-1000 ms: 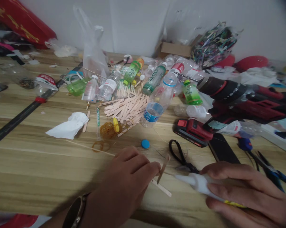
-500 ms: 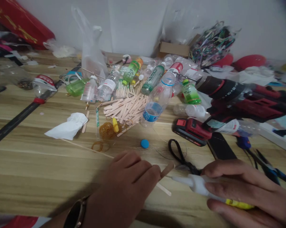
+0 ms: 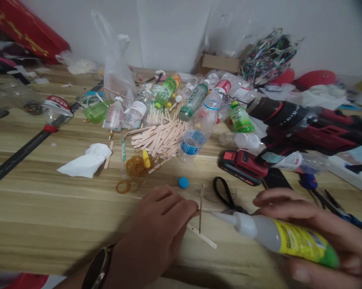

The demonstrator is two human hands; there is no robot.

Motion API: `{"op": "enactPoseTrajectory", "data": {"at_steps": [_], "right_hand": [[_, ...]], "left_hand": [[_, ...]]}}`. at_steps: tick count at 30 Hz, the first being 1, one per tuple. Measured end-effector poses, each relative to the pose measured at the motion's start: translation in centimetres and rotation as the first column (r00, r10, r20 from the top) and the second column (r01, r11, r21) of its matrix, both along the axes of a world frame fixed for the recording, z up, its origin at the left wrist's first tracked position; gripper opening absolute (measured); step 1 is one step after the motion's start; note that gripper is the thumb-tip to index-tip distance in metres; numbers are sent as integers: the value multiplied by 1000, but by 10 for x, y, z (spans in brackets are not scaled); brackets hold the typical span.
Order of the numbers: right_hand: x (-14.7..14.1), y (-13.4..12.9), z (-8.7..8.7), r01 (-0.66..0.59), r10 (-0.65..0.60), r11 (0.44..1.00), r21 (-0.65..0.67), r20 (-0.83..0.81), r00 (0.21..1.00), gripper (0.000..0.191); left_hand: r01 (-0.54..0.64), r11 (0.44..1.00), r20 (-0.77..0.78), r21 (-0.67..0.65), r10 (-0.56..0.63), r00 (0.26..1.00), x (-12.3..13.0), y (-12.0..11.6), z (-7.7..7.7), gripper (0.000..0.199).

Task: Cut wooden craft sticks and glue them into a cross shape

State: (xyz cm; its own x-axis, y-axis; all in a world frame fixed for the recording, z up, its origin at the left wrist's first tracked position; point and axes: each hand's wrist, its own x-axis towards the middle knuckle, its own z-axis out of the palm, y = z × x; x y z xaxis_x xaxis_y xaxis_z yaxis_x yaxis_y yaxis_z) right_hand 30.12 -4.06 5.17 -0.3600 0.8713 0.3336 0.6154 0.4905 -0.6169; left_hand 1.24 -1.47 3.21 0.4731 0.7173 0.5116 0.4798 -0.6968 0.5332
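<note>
My left hand (image 3: 165,224), with a watch on its wrist, pinches a thin wooden piece at the lower centre. A narrow wooden stick (image 3: 201,212) stands edge-on at its fingertips. Beneath these lies a flat craft stick (image 3: 205,237) with a small dark dot. From the right, my right hand (image 3: 316,224) is wrapped round a glue bottle (image 3: 301,243) with a yellow and green label. The white nozzle points left, close to the upright stick; whether they touch is unclear.
A pile of craft sticks (image 3: 159,136) lies at mid-table beside a clear bottle (image 3: 199,128). A red drill (image 3: 304,120) stands at the right. A blue cap (image 3: 183,182), rubber bands (image 3: 135,165) and a white tissue (image 3: 87,160) lie nearer. Plastic bottles crowd the back.
The wooden stick at my left fingertips has turned from slanting to nearly upright. The glue bottle has shifted left and shows more of its label. The long thin stick left of my left hand is gone from view.
</note>
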Motion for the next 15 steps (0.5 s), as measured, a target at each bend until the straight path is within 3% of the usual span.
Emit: {"op": "enactPoseTrajectory", "data": {"at_steps": [2, 4, 5, 7, 9, 12, 13, 14, 15], "right_hand": [[-5, 1, -3, 51, -54, 998, -21, -158, 986, 31], [-21, 2, -8, 91, -113, 993, -76, -388, 915, 31], [-32, 3, -10, 135, -169, 985, -103, -535, 828, 32], [-53, 4, -14, 90, -233, 968, -236, -700, 675, 34], [-64, 5, -17, 93, -326, 939, -330, -774, 543, 35], [-56, 6, -20, 126, -436, 899, -420, -825, 360, 29], [-50, 5, -22, 154, -427, 904, -398, -843, 327, 26], [-44, 4, -24, 191, -411, 911, -366, -841, 351, 22], [-41, 2, -25, 215, -375, 926, -309, -809, 453, 22]], "left_hand": [[-22, 1000, -3, -17, 22, 1000, 2, -3, 2, 21], [-22, 998, -36, -53, 20, 999, 4, -9, 5, 22], [-24, 997, -56, -77, 20, 998, 5, -13, 6, 23], [-39, 990, -83, -135, 28, 996, 4, -22, 7, 25], [-73, 977, -94, -199, 55, 994, 0, -30, 7, 23], [-141, 952, -69, -270, 127, 990, -9, -39, 5, 16], [-168, 942, -60, -289, 157, 986, -12, -42, 4, 15], [-188, 930, -54, -316, 180, 982, -13, -43, 4, 15], [-202, 913, -53, -354, 196, 979, -13, -45, 4, 15]]}}
